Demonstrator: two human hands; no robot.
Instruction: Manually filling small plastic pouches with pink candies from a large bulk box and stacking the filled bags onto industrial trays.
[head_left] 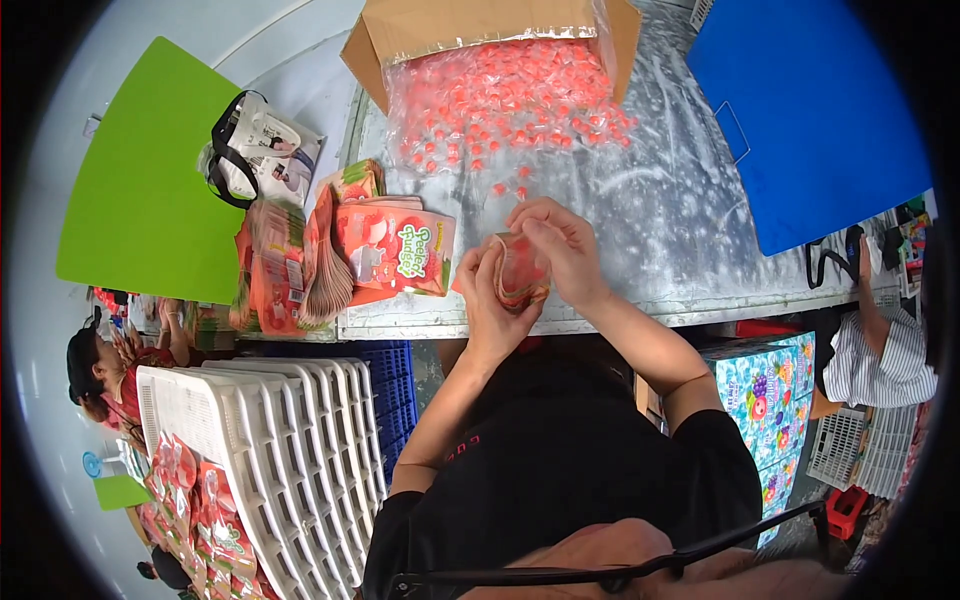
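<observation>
My left hand is wrapped round a pink-red pouch, holding it upright with its mouth spread wide. Over that mouth my right hand bends inward, its fingers curled together; whatever they hold, if anything, is hidden. Individually wrapped red candies spill from a tipped cardboard box lined with clear plastic, and a few lie just beyond my right hand. Left of my hands are piles of flat printed pouches, some fanned out on edge.
The metal tabletop ends just in front of my body. A white tote bag stands by a green board; a blue board is at right. Stacked white crates and printed cartons flank me. Other people work on both sides.
</observation>
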